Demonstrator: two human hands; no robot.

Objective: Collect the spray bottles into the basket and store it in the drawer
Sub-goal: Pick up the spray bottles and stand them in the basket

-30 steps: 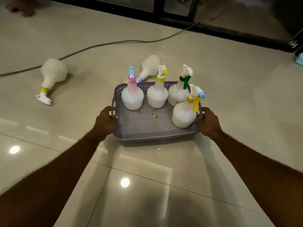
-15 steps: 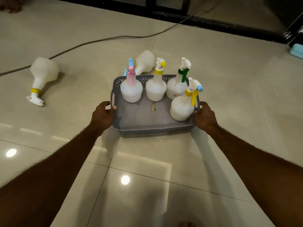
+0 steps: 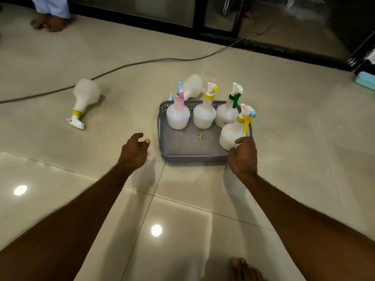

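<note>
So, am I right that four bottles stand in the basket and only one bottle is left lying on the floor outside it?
Not quite: the head view shows two bottles lying on the floor, one off to the left and another just behind the basket. The four standing in the basket are right.

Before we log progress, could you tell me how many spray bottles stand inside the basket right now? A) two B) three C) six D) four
D: four stand upright in the basket, while two more lie on the floor, one at left, one behind.
</note>
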